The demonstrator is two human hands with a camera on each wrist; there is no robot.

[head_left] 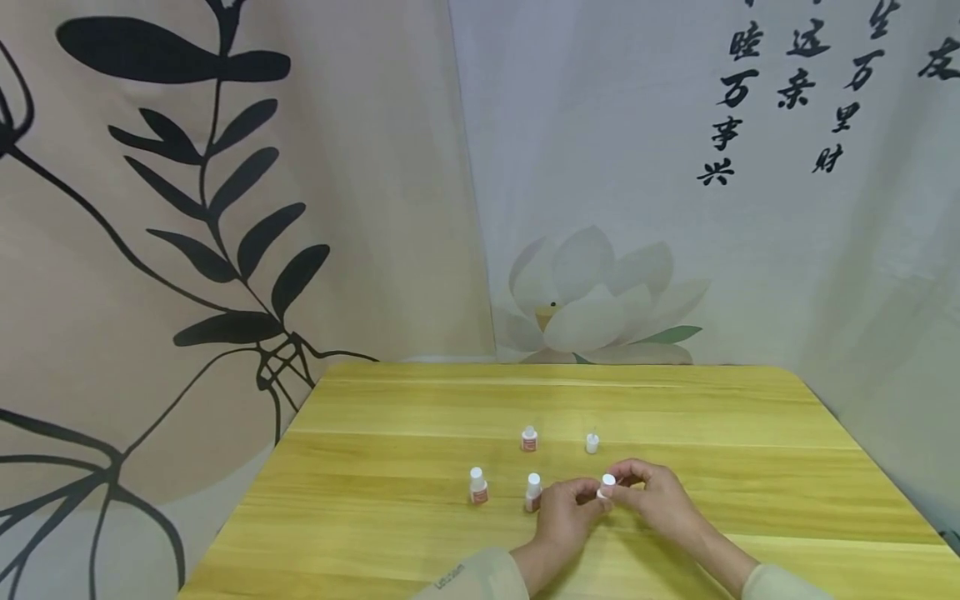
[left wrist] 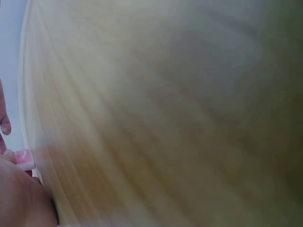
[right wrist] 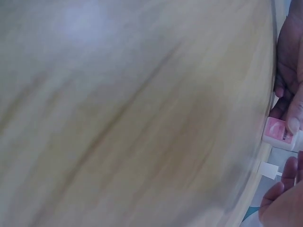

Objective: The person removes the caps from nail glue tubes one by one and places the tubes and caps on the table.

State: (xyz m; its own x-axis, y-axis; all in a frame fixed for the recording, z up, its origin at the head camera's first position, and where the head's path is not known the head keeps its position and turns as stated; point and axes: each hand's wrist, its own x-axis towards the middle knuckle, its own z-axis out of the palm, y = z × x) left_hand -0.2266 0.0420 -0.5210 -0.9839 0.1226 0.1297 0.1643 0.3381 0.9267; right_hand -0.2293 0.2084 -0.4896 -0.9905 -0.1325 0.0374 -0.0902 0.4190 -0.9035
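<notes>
My left hand (head_left: 566, 517) grips the body of a small bottle with a pink label (right wrist: 279, 131), the thumb lying on the label in the right wrist view. At the bottle's white cap (head_left: 608, 480), the thumb and a finger of my right hand (head_left: 663, 504) pinch it. The left wrist view shows the left hand (left wrist: 23, 194) at the lower left edge beside the bottle (left wrist: 23, 158). In the right wrist view, the right hand (right wrist: 284, 203) is partly cut off at the lower right.
A capped bottle (head_left: 533, 492) stands right beside the left hand, partly hidden by it. Another capped bottle (head_left: 478, 486) stands farther left. Behind them are a bottle with a narrow top (head_left: 529, 439) and a white cap with a thin tip (head_left: 592, 443), on the wooden table (head_left: 375, 533).
</notes>
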